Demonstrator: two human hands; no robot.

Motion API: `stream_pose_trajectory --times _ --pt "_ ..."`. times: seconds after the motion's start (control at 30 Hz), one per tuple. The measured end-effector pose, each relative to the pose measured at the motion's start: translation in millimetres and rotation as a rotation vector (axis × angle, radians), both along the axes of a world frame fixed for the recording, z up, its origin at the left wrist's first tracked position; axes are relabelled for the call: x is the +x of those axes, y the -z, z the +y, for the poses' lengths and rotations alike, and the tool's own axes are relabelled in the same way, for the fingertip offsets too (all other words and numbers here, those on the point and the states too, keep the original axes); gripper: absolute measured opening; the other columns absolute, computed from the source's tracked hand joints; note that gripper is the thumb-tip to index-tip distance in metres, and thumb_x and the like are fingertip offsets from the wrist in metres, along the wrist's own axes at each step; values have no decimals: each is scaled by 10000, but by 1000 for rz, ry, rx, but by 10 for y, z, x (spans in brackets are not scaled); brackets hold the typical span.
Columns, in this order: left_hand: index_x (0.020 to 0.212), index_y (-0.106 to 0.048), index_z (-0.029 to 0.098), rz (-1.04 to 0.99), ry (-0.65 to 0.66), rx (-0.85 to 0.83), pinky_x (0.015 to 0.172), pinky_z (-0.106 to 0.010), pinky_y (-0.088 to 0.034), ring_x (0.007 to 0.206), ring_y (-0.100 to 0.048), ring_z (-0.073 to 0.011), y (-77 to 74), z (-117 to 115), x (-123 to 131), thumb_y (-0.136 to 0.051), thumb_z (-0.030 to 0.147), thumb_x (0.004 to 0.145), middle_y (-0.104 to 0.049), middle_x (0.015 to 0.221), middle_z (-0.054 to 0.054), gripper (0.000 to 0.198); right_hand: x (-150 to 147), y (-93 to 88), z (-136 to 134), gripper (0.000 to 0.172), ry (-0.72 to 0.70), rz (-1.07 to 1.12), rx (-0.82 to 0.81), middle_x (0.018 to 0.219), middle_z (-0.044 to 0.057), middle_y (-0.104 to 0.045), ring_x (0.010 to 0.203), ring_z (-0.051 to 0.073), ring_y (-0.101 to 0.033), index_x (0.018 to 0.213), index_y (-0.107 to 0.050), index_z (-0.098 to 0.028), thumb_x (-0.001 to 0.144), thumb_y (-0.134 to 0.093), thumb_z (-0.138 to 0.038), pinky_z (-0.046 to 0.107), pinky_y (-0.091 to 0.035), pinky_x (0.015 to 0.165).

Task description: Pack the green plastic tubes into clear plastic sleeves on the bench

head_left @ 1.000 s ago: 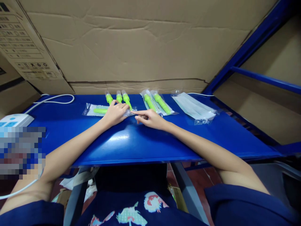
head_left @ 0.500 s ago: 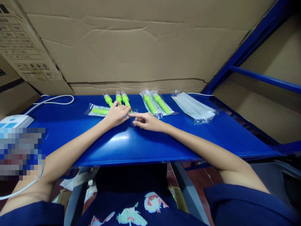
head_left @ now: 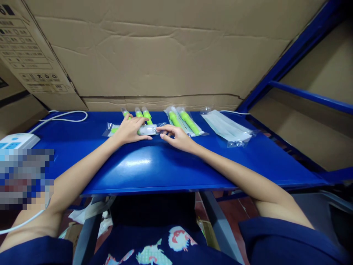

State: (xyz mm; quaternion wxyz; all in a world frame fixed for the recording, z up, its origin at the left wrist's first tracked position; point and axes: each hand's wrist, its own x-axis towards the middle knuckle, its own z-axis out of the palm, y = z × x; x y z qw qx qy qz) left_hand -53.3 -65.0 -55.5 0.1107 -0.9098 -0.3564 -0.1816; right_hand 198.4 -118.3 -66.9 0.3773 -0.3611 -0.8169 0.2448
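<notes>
A clear plastic bag (head_left: 149, 129) with a green pen-like item inside lies flat on the blue table (head_left: 154, 162). My left hand (head_left: 128, 129) rests on top of this bag, fingers stretched flat across it. My right hand (head_left: 176, 135) touches the bag's right end with its fingertips, fingers spread. Three loose green items (head_left: 139, 113) lie just beyond my left hand. Two bagged green items (head_left: 182, 120) lie to the right of my right hand.
A stack of empty clear bags (head_left: 227, 127) lies at the right of the table. A white power strip (head_left: 16, 140) and its white cable (head_left: 64, 117) sit at the left. Cardboard boxes (head_left: 165, 51) stand along the back. A blue frame rail (head_left: 309, 95) runs at the right.
My left hand has slid left and spread flat over the bag. My right hand has gone from pointing one finger to spread fingertips on the bag's right end.
</notes>
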Motion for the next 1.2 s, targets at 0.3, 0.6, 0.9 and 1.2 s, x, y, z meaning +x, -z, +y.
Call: stream_pose_trajectory --times 0.3,0.6,0.9,1.2 --pt "1195 -648 136 23 -34 -8 932 -462 -380 1053 -682 -340 -59 47 -72 -400 592 989 -746 1155 -183 559 114 -56 100 316 244 176 23 1064 110 -742 902 204 -673 1067 -714 -153 917 -609 -411 338 -550 778" --pt "1221 -629 118 41 -17 -86 848 -430 -440 888 -711 -305 -104 -58 8 -367 558 1009 -761 995 -136 554 256 -44 260 321 342 209 24 1008 103 -749 895 215 -677 984 -699 -165 882 -642 -464 354 -547 768" --pt "1249 -564 157 -179 -30 -372 630 -310 -446 691 -680 -212 -106 -290 219 -534 480 969 -700 775 -33 428 305 46 373 286 340 223 9 993 113 -727 924 241 -686 1011 -645 -170 854 -657 -408 388 -561 782" --pt "1278 -502 151 -372 97 -628 569 -291 -412 560 -599 -166 -21 -394 366 -558 516 941 -639 617 28 499 356 143 544 300 247 293 -49 996 115 -721 930 225 -693 1005 -650 -174 806 -717 -389 410 -578 888"
